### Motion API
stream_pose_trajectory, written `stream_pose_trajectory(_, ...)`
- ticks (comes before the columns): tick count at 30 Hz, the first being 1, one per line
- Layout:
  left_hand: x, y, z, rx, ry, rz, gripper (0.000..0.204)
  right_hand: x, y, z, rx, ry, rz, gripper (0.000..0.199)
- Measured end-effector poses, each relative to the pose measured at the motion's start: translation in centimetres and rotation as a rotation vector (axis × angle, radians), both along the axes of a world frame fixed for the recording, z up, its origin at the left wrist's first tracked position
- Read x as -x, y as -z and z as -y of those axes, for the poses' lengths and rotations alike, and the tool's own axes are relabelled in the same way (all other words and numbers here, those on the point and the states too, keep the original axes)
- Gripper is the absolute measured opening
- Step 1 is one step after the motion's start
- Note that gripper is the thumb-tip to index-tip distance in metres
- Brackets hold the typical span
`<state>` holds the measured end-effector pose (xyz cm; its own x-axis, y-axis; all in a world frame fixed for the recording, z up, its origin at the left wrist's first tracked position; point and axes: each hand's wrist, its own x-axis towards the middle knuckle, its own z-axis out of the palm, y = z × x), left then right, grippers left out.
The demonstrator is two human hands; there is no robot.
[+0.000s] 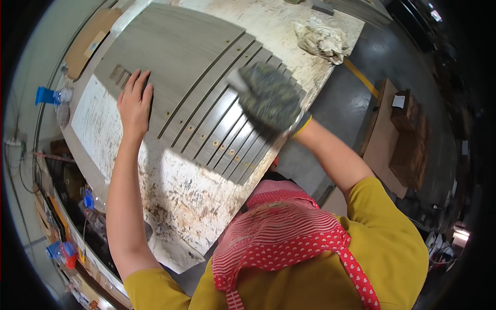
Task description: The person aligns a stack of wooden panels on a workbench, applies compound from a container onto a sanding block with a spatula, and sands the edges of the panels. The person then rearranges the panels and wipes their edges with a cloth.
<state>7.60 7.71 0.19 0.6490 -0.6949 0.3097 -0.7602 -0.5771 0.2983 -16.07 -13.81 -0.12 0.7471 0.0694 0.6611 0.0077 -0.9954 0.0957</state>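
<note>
the bare left hand [135,101] lies flat on the wide grey wood-grain panel [170,57], fingers [138,82] spread narrow and pressed to its surface, holding nothing. the right hand [268,95], in a dark speckled glove, rests on the row of narrow grey slats [227,139] just right of the panel; its fingers curl around what looks like a small pale piece, though the grip cannot be told for sure. panel and slats lie side by side on a worn, paint-stained tabletop [181,196]. a crumpled rag [321,40] sits far right on the tabletop. a blue-capped bottle [51,95] stands at the left.
</note>
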Motion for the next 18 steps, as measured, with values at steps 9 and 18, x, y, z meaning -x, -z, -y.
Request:
stream_pose_trajectory(9, -0.3, 0.2, 0.8, 0.003, 0.018, -0.009, 0.040, 0.0, -0.4, -15.0, -0.561, -0.483, -0.616, 0.036)
stream_pose_trajectory(18, 0.4, -0.5, 0.6, -0.035, 0.001, 0.003, 0.041, -0.9, -2.8, 7.3, -0.730, 0.291, -0.030, 0.051)
